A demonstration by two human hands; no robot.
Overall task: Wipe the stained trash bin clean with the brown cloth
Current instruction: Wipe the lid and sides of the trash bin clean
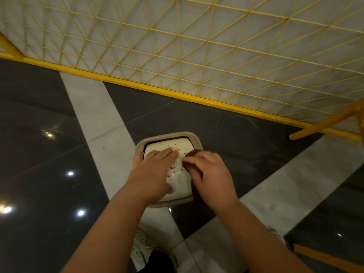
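**Two hands at work on a stained bin lid**

A yellow wire fence (216, 56) runs across a glossy dark floor (39, 154) crossed by pale stripes. Just in front of it stands the trash bin (169, 136), its white lid smeared with brownish stains. The left hand (155, 170) rests flat on the lid, fingers straight and close together. The right hand (210, 174), fingers curled, presses the brown cloth (192, 154) against the lid's right side. A white shoe (141, 245) shows below.
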